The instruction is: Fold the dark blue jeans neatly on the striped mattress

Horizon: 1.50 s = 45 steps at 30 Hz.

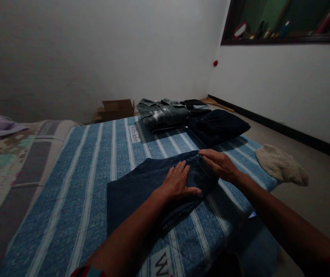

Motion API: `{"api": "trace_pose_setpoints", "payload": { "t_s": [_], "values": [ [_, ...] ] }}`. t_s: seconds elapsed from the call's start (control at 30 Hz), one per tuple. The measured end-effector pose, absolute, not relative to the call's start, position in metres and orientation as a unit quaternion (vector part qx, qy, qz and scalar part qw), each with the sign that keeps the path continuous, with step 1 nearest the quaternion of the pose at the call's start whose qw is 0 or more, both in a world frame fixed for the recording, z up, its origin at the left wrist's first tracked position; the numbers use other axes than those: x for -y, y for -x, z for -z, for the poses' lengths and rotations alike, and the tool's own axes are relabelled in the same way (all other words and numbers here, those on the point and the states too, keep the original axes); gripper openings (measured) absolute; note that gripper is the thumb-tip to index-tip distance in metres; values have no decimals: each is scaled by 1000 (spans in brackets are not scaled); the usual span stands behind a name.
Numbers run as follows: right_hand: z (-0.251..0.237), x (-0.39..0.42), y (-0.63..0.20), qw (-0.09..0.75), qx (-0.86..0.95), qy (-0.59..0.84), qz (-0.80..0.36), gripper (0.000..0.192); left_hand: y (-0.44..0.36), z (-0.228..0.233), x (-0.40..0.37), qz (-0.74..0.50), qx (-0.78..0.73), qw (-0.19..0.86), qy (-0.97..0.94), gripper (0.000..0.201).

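Pressing folded jeans [142, 188], left hand [178, 181], right hand [219, 163] flat on top

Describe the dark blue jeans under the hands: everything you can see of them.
The jeans look like dark blue denim, folded into a flat, roughly rectangular bundle lying on the blue striped bedsheet. A stitched waistband edge shows at the far right end. The left hand presses flat on the middle; the right hand rests on the waistband end. Nothing else touches them.
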State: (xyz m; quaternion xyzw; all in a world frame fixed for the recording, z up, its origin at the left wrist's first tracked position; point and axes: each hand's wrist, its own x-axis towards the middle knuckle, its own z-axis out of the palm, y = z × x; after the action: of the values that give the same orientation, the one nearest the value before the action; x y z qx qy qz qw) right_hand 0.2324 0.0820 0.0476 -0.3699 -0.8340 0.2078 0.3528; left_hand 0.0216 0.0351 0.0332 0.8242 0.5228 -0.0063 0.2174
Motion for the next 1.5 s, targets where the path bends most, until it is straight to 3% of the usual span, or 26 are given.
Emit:
{"api": "trace_pose_setpoints", "payload": {
  "t_s": [0.17, 0.33, 0.5, 0.73, 1.13, 1.23, 1.37, 1.5],
  "values": [
    [-29, -75, -205, 265, 898, 336, -97, 36, -23, -30, -34, 8, -514, 224, -828, 100],
    [-4, -67, -191, 122, 922, 362, 58, 50, -24, -18, -28, 17, -500, 211, -840, 112],
    [6, -67, -198, 76, 923, 363, 98, 62, -25, -9, -24, 18, -533, 178, -827, 129],
    [9, -66, -202, 82, 913, 385, 105, 62, -26, -8, -23, 27, -546, 163, -821, 128],
    [19, -57, -209, 144, 883, 425, 140, 51, -27, -25, -19, 45, -534, 183, -825, 109],
    [24, -58, -210, 168, 878, 426, 138, 48, -31, -33, -25, 15, -505, 195, -841, 97],
    [30, -57, -213, 197, 877, 420, 126, 44, -37, -25, -31, -68, -438, 199, -874, 64],
    [29, -57, -217, 203, 881, 416, 102, 42, -38, -4, -28, -85, -439, 164, -879, 64]
  ]
}}
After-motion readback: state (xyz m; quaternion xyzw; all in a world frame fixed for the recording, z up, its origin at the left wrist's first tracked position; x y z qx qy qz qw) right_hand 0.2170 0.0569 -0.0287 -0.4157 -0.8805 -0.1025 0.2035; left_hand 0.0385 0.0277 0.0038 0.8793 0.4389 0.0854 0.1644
